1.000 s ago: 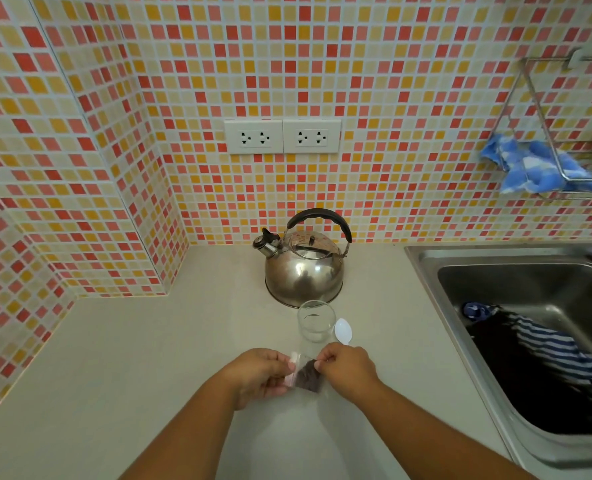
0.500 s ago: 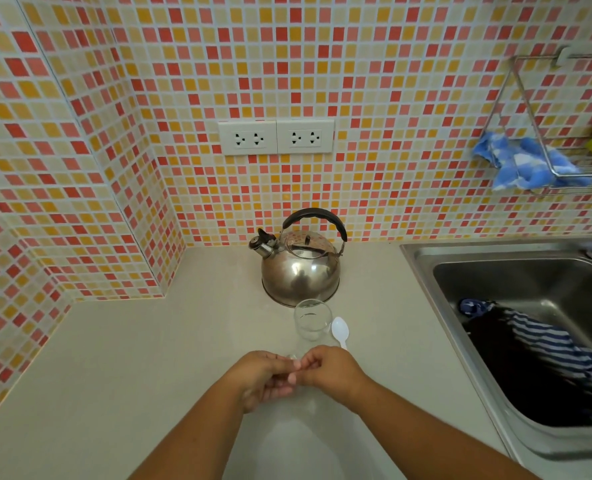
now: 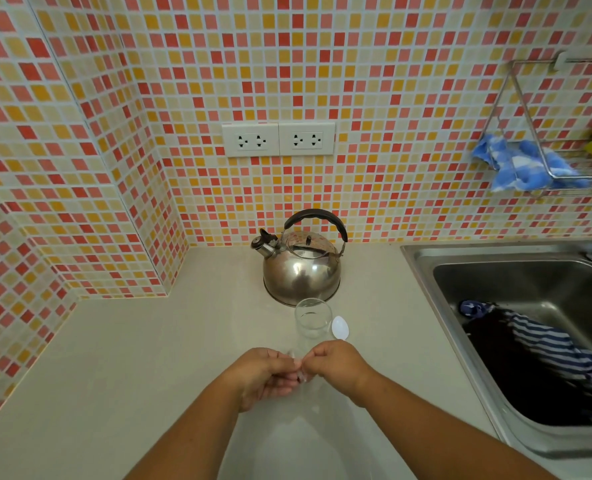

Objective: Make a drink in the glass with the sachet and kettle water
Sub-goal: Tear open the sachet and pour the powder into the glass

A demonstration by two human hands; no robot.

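I see left hand (image 3: 265,375) and right hand (image 3: 336,367) meeting over surface (image 3: 142,368) near its front edge, fingertips pinched together on sachet (image 3: 299,370). Sachet mostly hidden between both hands; only small pale sliver shows. Glass (image 3: 312,318) stands upright just beyond hands, apart from them. White spoon (image 3: 340,328) lies just right of glass. Kettle (image 3: 302,268) sits behind glass, toward back edge by tiled wall. Sink (image 3: 422,265) at right edge, striped cloth (image 3: 544,344) inside.
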